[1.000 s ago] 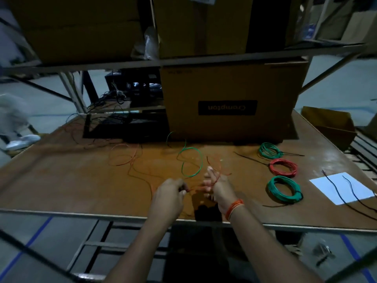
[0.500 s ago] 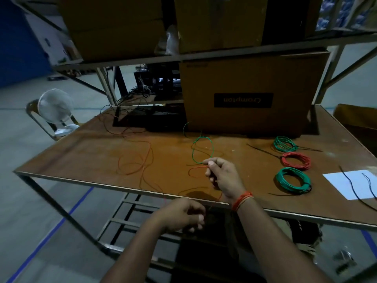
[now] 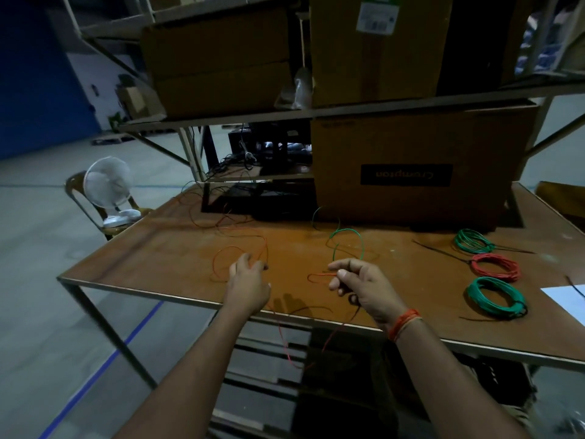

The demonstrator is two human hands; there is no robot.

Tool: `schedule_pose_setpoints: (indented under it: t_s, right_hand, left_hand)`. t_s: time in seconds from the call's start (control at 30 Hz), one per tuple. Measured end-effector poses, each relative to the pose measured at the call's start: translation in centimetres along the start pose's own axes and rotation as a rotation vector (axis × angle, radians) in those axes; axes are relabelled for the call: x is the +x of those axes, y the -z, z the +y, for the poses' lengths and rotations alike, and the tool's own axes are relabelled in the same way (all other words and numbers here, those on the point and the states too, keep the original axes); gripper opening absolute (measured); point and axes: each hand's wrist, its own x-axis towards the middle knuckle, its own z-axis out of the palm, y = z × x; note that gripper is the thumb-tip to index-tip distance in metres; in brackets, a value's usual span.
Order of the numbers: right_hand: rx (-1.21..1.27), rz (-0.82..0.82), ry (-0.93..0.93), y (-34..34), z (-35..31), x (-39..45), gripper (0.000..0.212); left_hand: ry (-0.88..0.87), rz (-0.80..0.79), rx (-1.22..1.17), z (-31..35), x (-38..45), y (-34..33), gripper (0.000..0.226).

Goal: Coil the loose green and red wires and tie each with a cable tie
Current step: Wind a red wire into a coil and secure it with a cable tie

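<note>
The loose red wire [image 3: 240, 248] lies in thin, slack loops on the worn brown table [image 3: 158, 258], tangling back toward the far left corner and trailing forward over the metal-edged front rim, where a strand hangs down below the tabletop. Off the table's left end, a white round fan [image 3: 107, 182] sits on a chair. The left hand [image 3: 248, 280] reaches over the front edge with its fingers curled down onto the red loops; whether they actually grip a strand cannot be told. Between the hands a narrow red loop lies flat on the board. The right hand [image 3: 364, 286], an orange thread band at its wrist, pinches the end of that loop between thumb and forefinger, the other fingers curled under. Just beyond its knuckles the loose green wire [image 3: 346, 242] rises in an open, springy curl, its far end bending toward the big cardboard box [image 3: 411, 172], which stands at the back of the table with a dark label printed upside down. To the right, three finished coils lie in a row, well apart from the hands: a small green coil [image 3: 471, 240] farthest back, a red coil [image 3: 495, 267] in the middle, and a thicker green coil [image 3: 493, 297] nearest, each a neat round ring. A thin black cable tie [image 3: 440, 251] lies beside the far two coils. A white sheet of paper [image 3: 566, 299] shows at the right edge.
</note>
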Motion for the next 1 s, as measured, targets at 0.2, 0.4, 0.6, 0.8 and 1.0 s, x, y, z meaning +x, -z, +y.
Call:
schedule_pose_setpoints:
  t_s: [0.2,0.4,0.6,0.8,1.0]
  right_hand:
    - [0.027,0.1,0.031,-3.2,-0.3,1.1,0.027]
    - [0.061,0.157,-0.009,-5.1,0.4,2.2,0.024]
    - [0.141,0.275,0.007,-6.7,0.7,3.0,0.023]
    - [0.165,0.283,0.021,-6.9,0.7,3.6,0.02]
    - [0.147,0.256,0.004,-6.8,1.0,3.7,0.02]
  left_hand:
    - [0.107,-0.229,-0.028,-3.9,3.6,-1.2,0.074]
    - [0.172,-0.322,0.03,-7.2,5.8,-2.3,0.08]
    - [-0.045,-0.53,0.188,-4.9,4.7,0.9,0.05]
    - [-0.185,-1.265,-0.428,-0.4,-1.9,4.1,0.049]
    - [-0.155,-0.463,-0.674,0.0,-0.8,4.5,0.025]
